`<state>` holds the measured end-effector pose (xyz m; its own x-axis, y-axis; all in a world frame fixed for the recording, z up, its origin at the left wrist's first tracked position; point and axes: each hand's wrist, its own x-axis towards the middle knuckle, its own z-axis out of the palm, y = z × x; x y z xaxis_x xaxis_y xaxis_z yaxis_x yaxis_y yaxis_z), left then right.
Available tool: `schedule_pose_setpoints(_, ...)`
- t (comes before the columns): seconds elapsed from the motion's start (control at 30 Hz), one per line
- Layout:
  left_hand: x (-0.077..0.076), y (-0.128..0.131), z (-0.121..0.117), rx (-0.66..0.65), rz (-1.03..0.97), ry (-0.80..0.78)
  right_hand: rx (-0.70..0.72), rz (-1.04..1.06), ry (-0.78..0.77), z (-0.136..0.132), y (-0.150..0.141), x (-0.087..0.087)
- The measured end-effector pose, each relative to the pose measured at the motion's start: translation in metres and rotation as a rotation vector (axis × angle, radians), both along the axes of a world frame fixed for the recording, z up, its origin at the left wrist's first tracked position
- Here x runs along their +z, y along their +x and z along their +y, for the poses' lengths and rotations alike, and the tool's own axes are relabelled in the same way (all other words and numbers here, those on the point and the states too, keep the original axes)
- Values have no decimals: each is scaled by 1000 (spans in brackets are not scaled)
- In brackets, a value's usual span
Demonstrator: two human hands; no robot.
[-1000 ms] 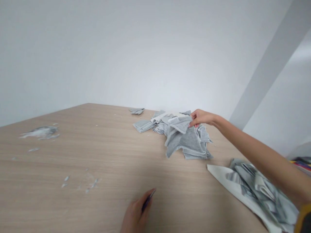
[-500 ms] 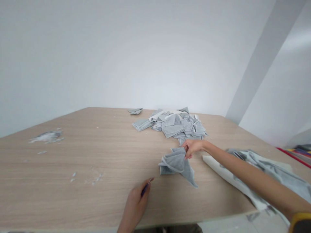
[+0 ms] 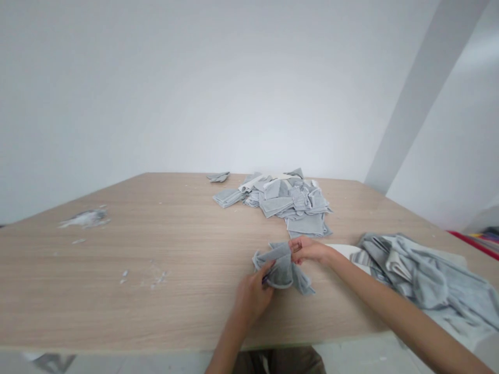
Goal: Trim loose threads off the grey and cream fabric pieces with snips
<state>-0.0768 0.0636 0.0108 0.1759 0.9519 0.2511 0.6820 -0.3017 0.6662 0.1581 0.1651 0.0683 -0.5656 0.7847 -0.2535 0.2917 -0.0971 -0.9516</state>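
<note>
A crumpled grey cloth piece (image 3: 281, 266) lies near the front of the wooden table (image 3: 156, 244). My right hand (image 3: 307, 250) pinches its upper right edge. My left hand (image 3: 252, 294) is closed on its lower left side, with a thin dark tool, like a pen or small cutter, still between its fingers. Behind them, towards the table's far edge, sits a pile of similar grey cloth pieces (image 3: 284, 201).
A larger heap of grey and white fabric (image 3: 421, 272) lies at the right, over the table's corner. A small grey scrap (image 3: 218, 177) sits at the far edge. Lint and fluff (image 3: 86, 218) lie at the left, with small bits (image 3: 156, 278) nearer the front.
My right hand pulled one grey piece off the far pile and brought it to the front of the table. My left hand moved up and took hold of it.
</note>
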Motion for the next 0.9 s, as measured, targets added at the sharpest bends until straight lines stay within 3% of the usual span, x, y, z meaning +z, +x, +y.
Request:
schedule_pose_setpoints(0.17, -6, 10, 12, -86, -27, 25, -38, 55, 1, -11, 4, -10)
schedule_pose_setpoints(0.43, -16, 3, 3, -116, -29, 24, -333, 129, 193, 4, -14, -27)
schedule_pose_setpoints(0.53, -17, -8, 4, -12, -75, 46, -478, 229, 255, 9, -6, -17)
schedule_pose_setpoints(0.67, -10, -31, 17, 192, -170, 93, -640, 424, 318, 5, 18, 14)
schedule_pose_setpoints(0.8, 14, -56, 48, 333, -203, 67, -658, 602, 293, -13, 34, 45)
schedule_pose_setpoints(0.9, 39, -70, 83, 406, -155, 2, -626, 666, 224, -35, 36, 52)
